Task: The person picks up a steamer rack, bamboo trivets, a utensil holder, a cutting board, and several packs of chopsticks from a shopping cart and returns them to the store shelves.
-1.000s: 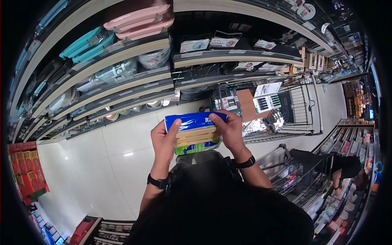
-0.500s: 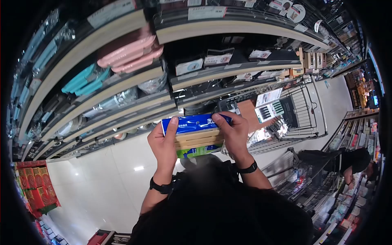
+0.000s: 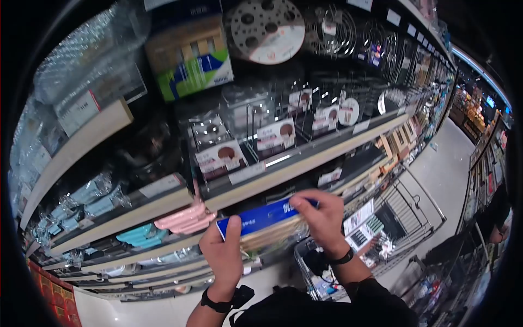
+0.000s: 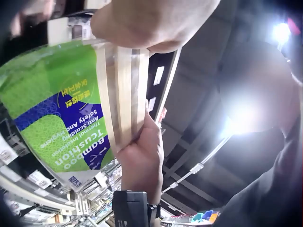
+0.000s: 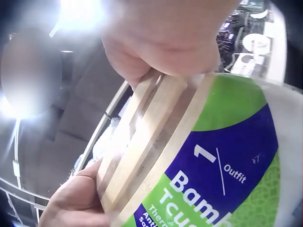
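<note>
Both hands hold a pack of bamboo trivets (image 3: 259, 217) in front of the body, one at each end. My left hand (image 3: 222, 256) grips the left end with its thumb on the blue top label. At the other end, my right hand (image 3: 322, 220) does the same, thumb over the label's right part. Pale wooden slats show in the pack's side in the left wrist view, beside a green and blue face (image 4: 61, 109) reading "Bamboo Tcushion". The right wrist view shows its slats (image 5: 147, 127) between the hands. A similar pack (image 3: 193, 68) stands on the shelf ahead.
Shelves with a wooden front edge (image 3: 305, 155) run across the front, holding metal racks (image 3: 267, 30) and small boxed goods. Pink trays (image 3: 188, 218) and teal trays (image 3: 141, 234) sit lower left. A wire shopping cart (image 3: 406, 218) with goods stands to the right. Another person (image 3: 474, 234) is farther right.
The head view has tilted up toward the shelves, bringing the similar pack and metal racks into sight. Both hands keep their hold on the pack, now tilted with its right end higher.
</note>
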A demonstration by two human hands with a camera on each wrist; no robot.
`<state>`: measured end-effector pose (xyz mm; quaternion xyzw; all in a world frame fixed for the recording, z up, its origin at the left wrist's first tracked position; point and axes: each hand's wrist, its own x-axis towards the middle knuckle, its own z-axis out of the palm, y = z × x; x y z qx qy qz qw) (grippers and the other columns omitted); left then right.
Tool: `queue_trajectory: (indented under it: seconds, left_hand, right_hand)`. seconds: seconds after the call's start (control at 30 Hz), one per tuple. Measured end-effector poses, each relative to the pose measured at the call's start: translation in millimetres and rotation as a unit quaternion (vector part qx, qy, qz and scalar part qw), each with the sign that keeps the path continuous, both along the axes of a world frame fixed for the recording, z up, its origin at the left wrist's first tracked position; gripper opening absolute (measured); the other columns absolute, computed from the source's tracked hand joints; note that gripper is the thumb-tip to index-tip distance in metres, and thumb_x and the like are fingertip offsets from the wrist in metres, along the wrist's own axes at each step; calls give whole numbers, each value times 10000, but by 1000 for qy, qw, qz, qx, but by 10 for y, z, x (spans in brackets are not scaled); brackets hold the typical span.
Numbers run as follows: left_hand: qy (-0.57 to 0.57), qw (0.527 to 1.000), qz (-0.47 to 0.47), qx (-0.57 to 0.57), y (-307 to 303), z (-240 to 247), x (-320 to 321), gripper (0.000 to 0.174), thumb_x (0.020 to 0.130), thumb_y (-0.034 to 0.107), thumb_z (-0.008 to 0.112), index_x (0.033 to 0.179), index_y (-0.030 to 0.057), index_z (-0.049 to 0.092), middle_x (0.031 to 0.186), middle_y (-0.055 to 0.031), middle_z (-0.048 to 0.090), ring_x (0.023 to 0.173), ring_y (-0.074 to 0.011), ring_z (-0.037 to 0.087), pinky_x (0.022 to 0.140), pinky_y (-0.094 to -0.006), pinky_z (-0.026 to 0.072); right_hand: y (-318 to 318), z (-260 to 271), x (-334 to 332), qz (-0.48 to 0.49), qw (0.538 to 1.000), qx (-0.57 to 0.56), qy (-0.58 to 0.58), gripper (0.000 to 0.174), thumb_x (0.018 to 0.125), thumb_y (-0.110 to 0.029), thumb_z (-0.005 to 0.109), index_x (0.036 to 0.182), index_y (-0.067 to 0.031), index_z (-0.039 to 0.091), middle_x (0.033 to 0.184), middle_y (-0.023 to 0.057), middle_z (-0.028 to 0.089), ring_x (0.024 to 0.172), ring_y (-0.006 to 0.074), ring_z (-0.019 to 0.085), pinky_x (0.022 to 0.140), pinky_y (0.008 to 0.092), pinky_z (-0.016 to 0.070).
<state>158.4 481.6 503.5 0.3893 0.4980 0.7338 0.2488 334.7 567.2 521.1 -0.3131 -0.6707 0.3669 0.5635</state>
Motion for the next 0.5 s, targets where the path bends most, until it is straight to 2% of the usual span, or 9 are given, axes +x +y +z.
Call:
queue_trajectory:
  seconds: [0.07,0.1,0.13,0.2,0.33,0.43,0.5]
  left_hand:
    - [45,997,-22,57,153,480,24,198,971,166,619,895,-15,646,845,4,629,781,-37,502,704,-217,428]
    - [41,990,-96,95,243,520,-34,249,1007,172,550,1135,-38,588,1074,-51,641,960,-71,553,857,-232,434]
    - [42,989,-94,102,308,660,-22,249,1007,172,550,1135,-38,588,1074,-51,641,960,-71,553,857,-232,434]
    - [73,985,-69,140,456,1018,18,204,993,170,586,1051,-25,604,955,-28,646,868,-47,544,785,-226,449]
    - [96,976,-92,175,739,1371,-159,295,1003,161,564,1202,-54,529,1090,-106,662,1002,-105,601,890,-245,455]
    - [87,971,-93,204,845,1498,-256,342,991,177,587,1231,-54,510,1146,-125,641,1060,-128,589,928,-263,448]
    - [95,975,-84,183,932,1459,-336,397,968,187,624,1257,-54,497,1182,-134,622,1096,-144,575,953,-280,439]
  right_hand:
    - [203,372,-41,17,997,49,59,195,874,-158,719,928,29,733,790,74,722,726,87,642,676,240,506]
    - [323,535,-59,20,997,44,67,215,878,-175,719,935,32,731,785,63,716,722,83,630,674,237,501]
    - [446,688,-76,24,996,37,73,236,881,-193,718,942,35,729,780,52,709,719,78,618,672,234,495]
    - [695,951,-159,25,990,88,105,258,886,-205,717,952,44,725,785,37,699,723,73,601,682,225,484]
    - [1080,1479,-265,88,973,119,179,227,888,-155,712,938,66,720,813,43,699,745,67,604,688,218,474]
    - [1240,1799,-438,156,961,122,194,217,884,-143,714,931,69,720,814,43,700,738,66,600,682,218,471]
    - [1332,1959,-615,156,958,151,186,209,885,-142,712,910,65,720,793,34,693,718,60,593,666,223,470]
